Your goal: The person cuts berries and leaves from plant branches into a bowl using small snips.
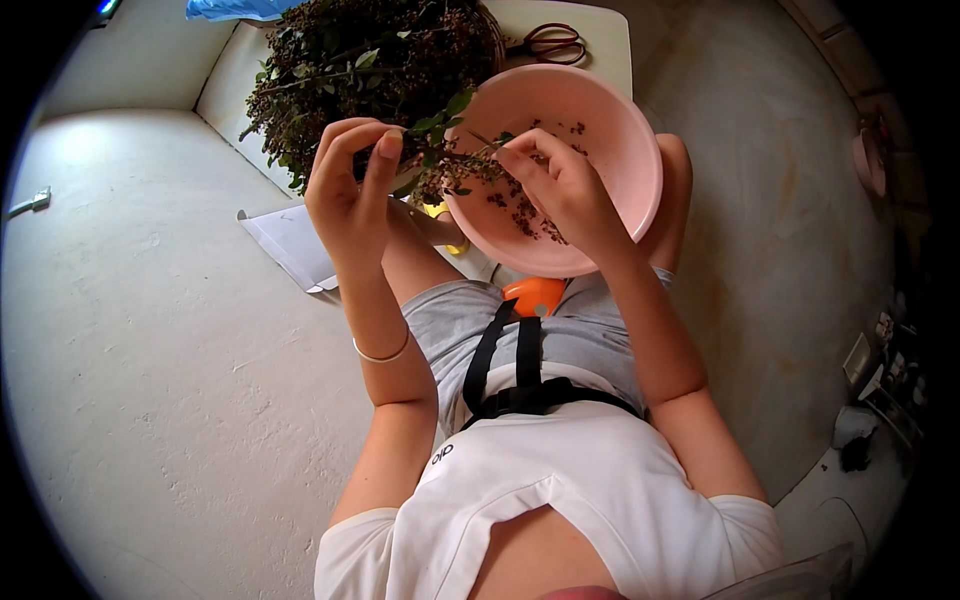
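Note:
My left hand (pixel 355 175) pinches the end of a leafy sprig (pixel 432 135) with small brown berry clusters. The sprig reaches over the left rim of a pink basin (pixel 625 150). My right hand (pixel 560 185) is above the basin, thumb and fingertips pressed together at a thin stem of the same sprig. Loose berry clusters (pixel 520 212) lie in the basin below my right hand. Behind my left hand, a large heap of berry branches (pixel 365 75) fills a woven basket, of which only the right edge shows.
Dark-handled scissors (pixel 555 44) lie on a pale table (pixel 610 32) behind the basin. A white paper or box flap (pixel 290 245) is at the left, low beside my leg. An orange object (pixel 535 295) sits between my thighs. Blue plastic (pixel 240 9) shows at the top.

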A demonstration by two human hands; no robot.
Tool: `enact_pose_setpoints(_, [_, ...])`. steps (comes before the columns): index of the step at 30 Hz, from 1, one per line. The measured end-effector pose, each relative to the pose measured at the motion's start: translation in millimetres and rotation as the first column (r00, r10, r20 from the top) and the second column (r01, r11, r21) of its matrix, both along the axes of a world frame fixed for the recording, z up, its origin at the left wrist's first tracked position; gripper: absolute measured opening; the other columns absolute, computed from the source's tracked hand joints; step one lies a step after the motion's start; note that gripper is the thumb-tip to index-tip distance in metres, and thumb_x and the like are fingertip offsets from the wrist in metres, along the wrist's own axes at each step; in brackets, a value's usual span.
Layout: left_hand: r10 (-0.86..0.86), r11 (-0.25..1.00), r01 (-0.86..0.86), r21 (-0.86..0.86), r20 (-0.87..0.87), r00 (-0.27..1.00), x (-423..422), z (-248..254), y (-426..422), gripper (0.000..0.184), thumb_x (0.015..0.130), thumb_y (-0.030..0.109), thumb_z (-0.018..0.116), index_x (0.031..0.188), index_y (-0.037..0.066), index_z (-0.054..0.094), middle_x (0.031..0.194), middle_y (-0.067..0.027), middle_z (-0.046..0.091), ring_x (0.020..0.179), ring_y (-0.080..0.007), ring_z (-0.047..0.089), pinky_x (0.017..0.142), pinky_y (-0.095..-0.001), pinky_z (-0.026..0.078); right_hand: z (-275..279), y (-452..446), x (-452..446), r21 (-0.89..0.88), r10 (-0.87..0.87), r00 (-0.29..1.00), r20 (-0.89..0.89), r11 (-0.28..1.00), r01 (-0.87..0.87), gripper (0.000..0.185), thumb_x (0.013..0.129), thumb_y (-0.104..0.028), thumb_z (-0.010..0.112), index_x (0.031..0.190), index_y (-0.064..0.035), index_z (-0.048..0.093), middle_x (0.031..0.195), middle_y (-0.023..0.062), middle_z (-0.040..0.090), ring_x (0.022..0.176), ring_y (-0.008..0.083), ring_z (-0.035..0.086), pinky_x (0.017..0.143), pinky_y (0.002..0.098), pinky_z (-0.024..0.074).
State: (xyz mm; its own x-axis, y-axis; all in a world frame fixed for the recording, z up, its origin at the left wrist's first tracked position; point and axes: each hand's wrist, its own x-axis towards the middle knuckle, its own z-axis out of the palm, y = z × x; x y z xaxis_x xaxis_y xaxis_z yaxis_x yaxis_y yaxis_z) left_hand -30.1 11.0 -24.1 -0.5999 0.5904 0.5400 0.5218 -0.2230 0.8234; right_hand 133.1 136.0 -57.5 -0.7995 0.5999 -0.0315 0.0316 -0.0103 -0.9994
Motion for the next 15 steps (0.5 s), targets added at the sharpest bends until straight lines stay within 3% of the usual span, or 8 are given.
enact_pose_setpoints(6, [-0.059,0.998,0.059,-0.004,0.053,0.997,-4,0,-4,0.008,0.088,-0.002,0.065,0.094,-0.007,0.064,0.098,-0.0096,0.061,0.09,-0.0153,0.057,0.078,-0.0247,0.045,1,4,-7,-0.015,0.081,0.996,-0.045,0.997,-0.082,0.022,0.095,-0.023,0.062,0.103,-0.0018,0.063,0.079,-0.0036,0.061,0.071,0.0004,0.053,0.063,0.0182,0.0433])
enact_pose_setpoints(15, [-0.172,0.985,0.172,-0.006,-0.029,0.985,-12,-1,-11,0.008,0.085,-0.004,0.066,0.092,-0.006,0.065,0.098,-0.0111,0.061,0.091,-0.0175,0.058,0.08,-0.0274,0.046,8,13,-10,-0.019,0.173,0.985,-0.022,0.985,-0.173,0.023,0.094,-0.022,0.065,0.103,-0.0012,0.065,0.081,-0.0016,0.064,0.072,0.0019,0.055,0.064,0.0187,0.0443])
